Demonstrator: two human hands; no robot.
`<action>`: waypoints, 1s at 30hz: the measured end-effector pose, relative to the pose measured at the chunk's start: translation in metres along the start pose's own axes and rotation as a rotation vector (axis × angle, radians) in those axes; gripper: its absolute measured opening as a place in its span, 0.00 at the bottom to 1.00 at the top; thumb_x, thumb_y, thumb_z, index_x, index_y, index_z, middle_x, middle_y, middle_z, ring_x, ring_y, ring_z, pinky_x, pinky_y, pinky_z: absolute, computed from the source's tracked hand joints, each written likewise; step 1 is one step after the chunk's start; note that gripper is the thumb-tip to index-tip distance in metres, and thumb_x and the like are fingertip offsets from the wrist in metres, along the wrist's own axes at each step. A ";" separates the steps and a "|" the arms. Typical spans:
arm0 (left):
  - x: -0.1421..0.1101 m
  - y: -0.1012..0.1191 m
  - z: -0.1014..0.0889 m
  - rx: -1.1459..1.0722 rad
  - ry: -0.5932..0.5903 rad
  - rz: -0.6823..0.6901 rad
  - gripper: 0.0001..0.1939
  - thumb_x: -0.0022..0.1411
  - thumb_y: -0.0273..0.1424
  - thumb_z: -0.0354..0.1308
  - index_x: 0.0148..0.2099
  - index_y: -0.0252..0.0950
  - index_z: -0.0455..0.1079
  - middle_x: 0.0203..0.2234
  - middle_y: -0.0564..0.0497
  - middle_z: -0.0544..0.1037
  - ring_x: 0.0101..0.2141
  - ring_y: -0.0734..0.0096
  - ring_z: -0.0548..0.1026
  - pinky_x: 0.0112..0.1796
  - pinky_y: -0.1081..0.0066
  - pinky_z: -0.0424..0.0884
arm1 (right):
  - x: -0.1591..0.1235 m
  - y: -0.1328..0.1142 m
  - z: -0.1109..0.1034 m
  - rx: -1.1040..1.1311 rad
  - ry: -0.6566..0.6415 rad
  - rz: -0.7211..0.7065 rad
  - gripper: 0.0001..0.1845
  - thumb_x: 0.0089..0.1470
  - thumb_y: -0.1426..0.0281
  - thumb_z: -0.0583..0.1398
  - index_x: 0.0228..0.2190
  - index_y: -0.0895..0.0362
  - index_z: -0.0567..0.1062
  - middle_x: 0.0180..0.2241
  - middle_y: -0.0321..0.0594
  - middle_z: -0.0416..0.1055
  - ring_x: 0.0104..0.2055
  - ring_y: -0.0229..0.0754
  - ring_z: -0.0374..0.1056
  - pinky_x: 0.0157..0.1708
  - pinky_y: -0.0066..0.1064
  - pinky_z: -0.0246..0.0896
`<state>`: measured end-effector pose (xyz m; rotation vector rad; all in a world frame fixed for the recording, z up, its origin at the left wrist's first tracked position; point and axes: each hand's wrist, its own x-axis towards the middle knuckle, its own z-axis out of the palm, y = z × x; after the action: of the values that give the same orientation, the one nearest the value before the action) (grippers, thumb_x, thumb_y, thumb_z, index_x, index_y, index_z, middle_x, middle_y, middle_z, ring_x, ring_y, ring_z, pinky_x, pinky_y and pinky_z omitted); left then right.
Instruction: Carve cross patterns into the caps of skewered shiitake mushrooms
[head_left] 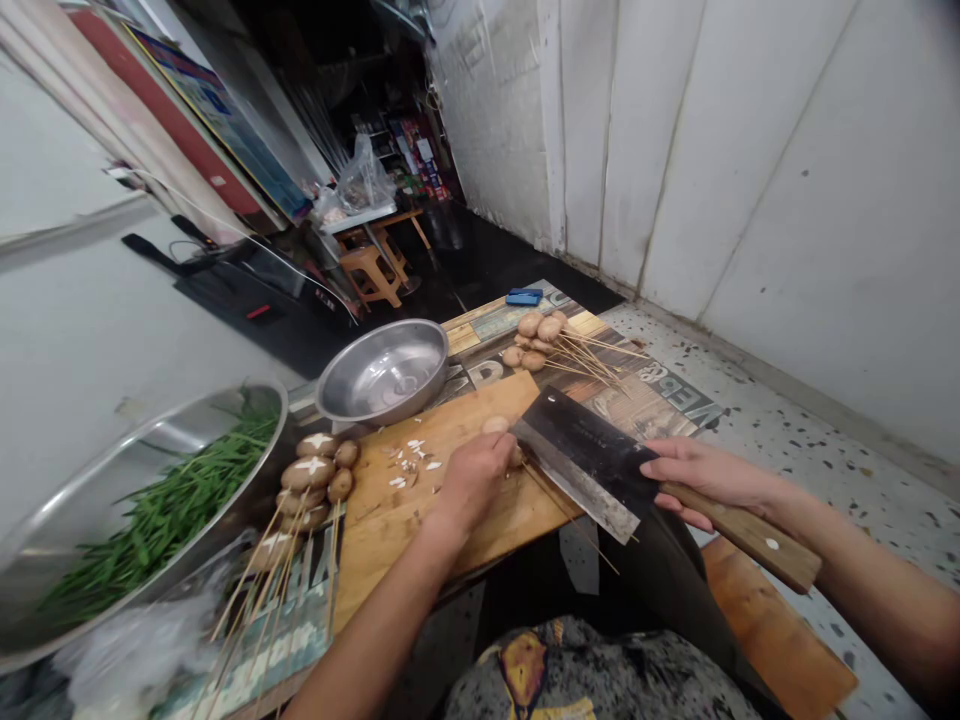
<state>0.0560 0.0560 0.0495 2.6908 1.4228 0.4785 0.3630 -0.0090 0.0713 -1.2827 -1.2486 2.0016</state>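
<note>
My right hand [697, 475] grips the wooden handle of a cleaver [581, 445], its broad dark blade tilted over the right edge of the cutting board [375, 575]. My left hand [476, 475] is closed on a mushroom skewer, pressed down at the board. Part of a pale brown mushroom [495, 425] shows past my fingers, right beside the blade. Thin sticks [574, 515] run from there under the cleaver toward my lap. My fingers hide most of the mushrooms. Small white and brown mushroom trimmings [409, 468] lie on the board left of my hand.
Skewered mushrooms with white crosses cut in their caps [309, 472] are piled left of the board. Plain mushroom skewers [540, 330] lie beyond it, near a blue object [523, 297]. A metal bowl [382, 368] and a large basin of green vegetables [274, 410] stand at the left.
</note>
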 end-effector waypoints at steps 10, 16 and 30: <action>-0.004 -0.008 0.012 -0.108 0.282 -0.211 0.13 0.70 0.35 0.49 0.43 0.37 0.74 0.33 0.48 0.81 0.31 0.67 0.78 0.36 0.69 0.72 | -0.003 -0.006 0.006 -0.008 0.057 -0.007 0.15 0.52 0.58 0.62 0.28 0.54 0.63 0.18 0.28 0.68 0.11 0.30 0.59 0.11 0.21 0.50; -0.027 -0.065 -0.010 -0.011 0.410 -0.400 0.14 0.68 0.36 0.49 0.33 0.38 0.70 0.26 0.45 0.77 0.29 0.59 0.76 0.35 0.59 0.72 | -0.023 0.008 0.001 0.057 0.164 -0.013 0.19 0.52 0.57 0.63 0.29 0.53 0.60 0.17 0.28 0.68 0.11 0.28 0.58 0.12 0.19 0.47; -0.005 0.046 0.000 0.231 0.051 -0.412 0.27 0.63 0.53 0.55 0.49 0.34 0.68 0.32 0.40 0.79 0.32 0.54 0.78 0.30 0.67 0.67 | -0.039 0.023 0.017 0.075 0.319 -0.120 0.18 0.58 0.56 0.61 0.30 0.52 0.60 0.18 0.27 0.68 0.12 0.29 0.59 0.15 0.23 0.52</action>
<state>0.0903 0.0256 0.0573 2.4469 2.0953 0.3704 0.3689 -0.0571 0.0725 -1.3895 -1.0620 1.6655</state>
